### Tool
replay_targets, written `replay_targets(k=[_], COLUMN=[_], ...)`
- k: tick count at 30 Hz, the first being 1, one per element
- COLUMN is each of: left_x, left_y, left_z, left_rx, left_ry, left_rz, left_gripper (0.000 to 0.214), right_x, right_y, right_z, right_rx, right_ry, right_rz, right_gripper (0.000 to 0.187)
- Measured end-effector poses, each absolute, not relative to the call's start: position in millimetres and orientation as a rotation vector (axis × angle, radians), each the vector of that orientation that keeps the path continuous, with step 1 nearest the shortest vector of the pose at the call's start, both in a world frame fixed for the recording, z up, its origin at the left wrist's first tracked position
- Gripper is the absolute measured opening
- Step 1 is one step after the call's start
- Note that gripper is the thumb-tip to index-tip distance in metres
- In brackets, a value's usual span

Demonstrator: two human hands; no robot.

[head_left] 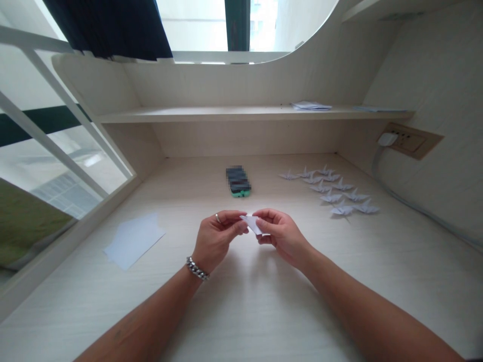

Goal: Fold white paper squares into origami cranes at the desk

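Observation:
A small piece of folded white paper (253,224) is held between my two hands, above the middle of the desk. My left hand (217,234), with a ring and a chain bracelet, pinches its left corner between thumb and fingers. On the other side, my right hand (281,234) grips the paper with the thumb on top and fingers behind. Both hands are closed on it. Several folded paper cranes (332,197) stand in a group at the back right. A loose stack of white paper sheets (134,240) lies flat to the left.
Beyond my hands lies a dark, blurred object with a green end (240,193). A shelf (226,114) spans the back, with more folded paper (311,106) on it. On the right wall, a plug (387,139) sits in a socket, its cable (418,208) running along the desk's edge.

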State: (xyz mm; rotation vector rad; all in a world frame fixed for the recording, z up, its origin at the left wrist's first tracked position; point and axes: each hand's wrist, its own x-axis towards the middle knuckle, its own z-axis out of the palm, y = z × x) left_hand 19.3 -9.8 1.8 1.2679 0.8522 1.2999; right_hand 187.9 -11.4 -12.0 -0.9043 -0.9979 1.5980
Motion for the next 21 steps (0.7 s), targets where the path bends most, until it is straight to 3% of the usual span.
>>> replay_targets(k=[13, 21], left_x=[17.0, 18.2], left_y=[-7.8, -6.5], left_z=[-5.2, -2.1], left_rx=[1.183, 1.176], left_ry=[0.8, 0.923], left_rz=[1.244, 1.22], left_gripper=[0.019, 0.021], right_x=[188.9, 184.5], right_y=[-13.0, -11.1], right_z=[-10.8, -17.2], right_rx=[-0.828, -0.928], right_ry=[-0.976, -1.148], right_rz=[1.668, 1.402], right_gripper=[0.033, 0.028])
